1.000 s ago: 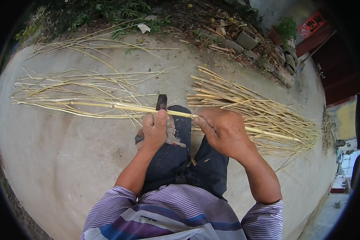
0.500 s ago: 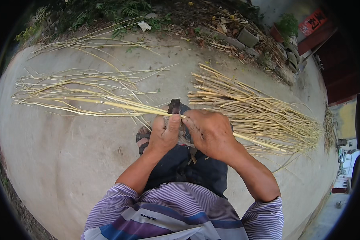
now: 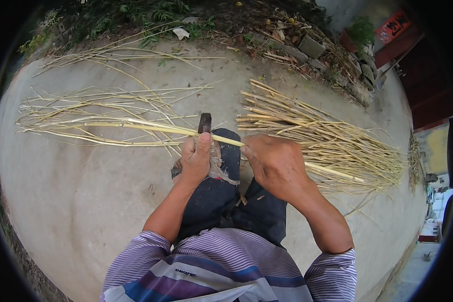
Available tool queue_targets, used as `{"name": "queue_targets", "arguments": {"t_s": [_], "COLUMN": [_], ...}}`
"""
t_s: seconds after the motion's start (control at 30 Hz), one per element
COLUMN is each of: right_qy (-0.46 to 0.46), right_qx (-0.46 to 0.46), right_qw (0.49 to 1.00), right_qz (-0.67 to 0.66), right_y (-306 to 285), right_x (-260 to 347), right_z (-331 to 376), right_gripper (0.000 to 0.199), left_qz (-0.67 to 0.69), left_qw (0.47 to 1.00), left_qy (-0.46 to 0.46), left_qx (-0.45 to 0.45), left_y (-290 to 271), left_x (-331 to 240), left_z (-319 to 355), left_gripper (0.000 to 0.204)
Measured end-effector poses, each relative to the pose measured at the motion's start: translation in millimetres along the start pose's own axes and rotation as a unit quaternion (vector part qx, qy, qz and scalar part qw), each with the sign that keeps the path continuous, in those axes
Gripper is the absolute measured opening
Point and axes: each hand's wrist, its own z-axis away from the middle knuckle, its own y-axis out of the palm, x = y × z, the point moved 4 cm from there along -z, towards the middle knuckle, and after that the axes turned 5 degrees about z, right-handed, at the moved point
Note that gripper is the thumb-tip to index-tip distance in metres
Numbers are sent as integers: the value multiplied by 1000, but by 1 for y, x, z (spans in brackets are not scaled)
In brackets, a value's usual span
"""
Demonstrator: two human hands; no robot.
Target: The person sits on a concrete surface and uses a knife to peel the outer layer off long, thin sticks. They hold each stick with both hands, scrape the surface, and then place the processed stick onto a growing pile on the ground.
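A long pale-yellow stalk [image 3: 227, 140] runs across in front of me, through both hands. My left hand [image 3: 194, 162] is closed on it, its thumb laid over the stalk. A dark flat blade [image 3: 205, 122] stands up behind that thumb, and a greyish rag-like strip [image 3: 219, 170] hangs from the same hand over my knee; the blade's handle is hidden. My right hand [image 3: 278, 163] is closed round the stalk farther right, thumb and forefinger pinching it. Beyond this hand, a pale length of stalk [image 3: 334, 172] sticks out to the right.
To the right on the concrete ground [image 3: 110, 201] lies a thick heap of yellow-brown stalks [image 3: 307, 131]. Paler, thinner stalks [image 3: 100, 105] spread out on the left, with others [image 3: 110, 53] farther back. Blocks [image 3: 312, 48], dry litter and plants line the far edge.
My hands have drawn apart: the left hand, with the blade, has shifted left, and the right hand slightly right. More of the stalk shows between them.
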Motion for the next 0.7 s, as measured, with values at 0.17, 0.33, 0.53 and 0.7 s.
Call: {"name": "queue_targets", "arguments": {"t_s": [0.17, 0.33, 0.53, 0.7], "right_qy": [0, -15, -6, 2], "right_qx": [-18, -6, 1, 3], "right_qw": [998, 999, 1000, 1000], "right_qz": [-62, 34, 2, 0], "right_y": [9, -5, 10, 2], "right_x": [2, 1, -3, -7], "right_z": [1, 4, 8, 10], "right_gripper": [15, 15, 15, 16], "left_qz": [-52, -25, -96, -51], "left_qw": [998, 999, 995, 999], "left_qy": [22, 1, 12, -17], "left_qx": [1, -25, 34, -1], "left_y": [4, -9, 0, -4], "left_x": [21, 9, 37, 19], "left_z": [4, 1, 7, 5], "left_gripper": [49, 52, 59, 59]}}
